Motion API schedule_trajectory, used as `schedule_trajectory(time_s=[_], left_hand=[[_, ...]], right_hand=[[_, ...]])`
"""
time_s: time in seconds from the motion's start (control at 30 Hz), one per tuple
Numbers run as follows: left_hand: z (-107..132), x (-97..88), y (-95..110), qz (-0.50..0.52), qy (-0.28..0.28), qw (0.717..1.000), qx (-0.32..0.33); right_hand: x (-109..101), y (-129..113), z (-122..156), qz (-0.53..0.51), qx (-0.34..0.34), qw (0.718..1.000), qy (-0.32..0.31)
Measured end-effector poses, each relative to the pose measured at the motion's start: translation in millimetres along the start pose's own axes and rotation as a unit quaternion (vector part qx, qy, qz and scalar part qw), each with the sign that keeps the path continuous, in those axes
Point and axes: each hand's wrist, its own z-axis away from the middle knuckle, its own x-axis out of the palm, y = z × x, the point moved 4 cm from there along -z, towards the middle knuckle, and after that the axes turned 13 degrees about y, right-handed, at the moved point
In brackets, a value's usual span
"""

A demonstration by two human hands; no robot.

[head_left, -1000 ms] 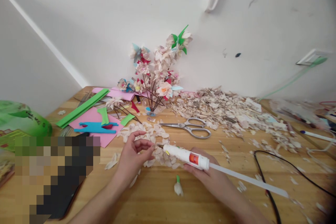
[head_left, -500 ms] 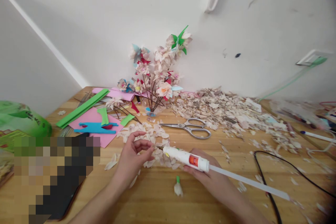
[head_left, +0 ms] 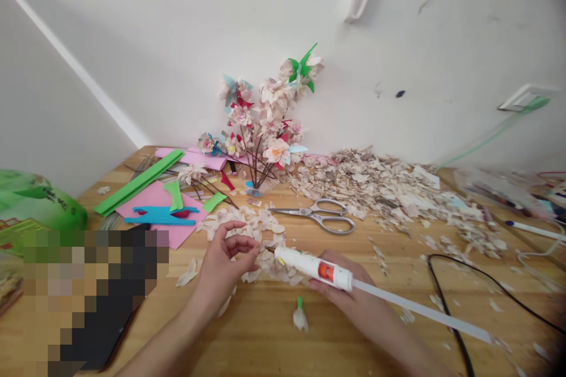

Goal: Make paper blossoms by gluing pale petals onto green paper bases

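Note:
A white hot glue gun (head_left: 305, 266) with an orange patch is gripped in my right hand (head_left: 349, 288), its nozzle pointing left. A long translucent glue stick (head_left: 420, 310) sticks out of its rear. At the nozzle tip, the thumb and fingers of my left hand (head_left: 232, 259) are pinched together; whatever lies between them is too small or hidden to make out. Pale loose petals (head_left: 260, 224) lie under and behind both hands. A small petal bud with a green strip (head_left: 300, 317) rests on the table between my forearms.
Scissors (head_left: 318, 212) lie behind the glue gun. Flowers on brown stems (head_left: 265, 123) stand in a small clear holder. A large heap of dried petals (head_left: 375, 182) spreads right. Coloured paper (head_left: 161, 215) lies left, near a dark phone-like slab (head_left: 110, 318). A black cable (head_left: 442, 294) runs at right.
Both hands stay almost where they were. The rear end of the glue stick has dipped very slightly.

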Motion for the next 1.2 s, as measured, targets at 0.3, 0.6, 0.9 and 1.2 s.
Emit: schedule_trajectory(time_s=[0.3, 0.6, 0.9, 1.2], left_hand=[[-0.9, 2.9, -2.0, 0.001, -0.004, 1.000, -0.004], [-0.5, 1.6, -1.5, 0.004, 0.000, 1.000, -0.007], [-1.7, 2.4, -1.2, 0.001, -0.001, 1.000, 0.000], [-1.0, 1.3, -1.9, -0.002, 0.002, 1.000, 0.002]], right_hand=[[-0.8, -2.3, -2.3, 0.006, -0.011, 1.000, 0.016], [-1.3, 0.5, -1.8, -0.022, -0.006, 1.000, 0.010], [-1.2, 1.9, -2.9, -0.007, -0.011, 1.000, 0.005], [0.5, 1.2, -1.8, 0.008, -0.011, 1.000, 0.003]])
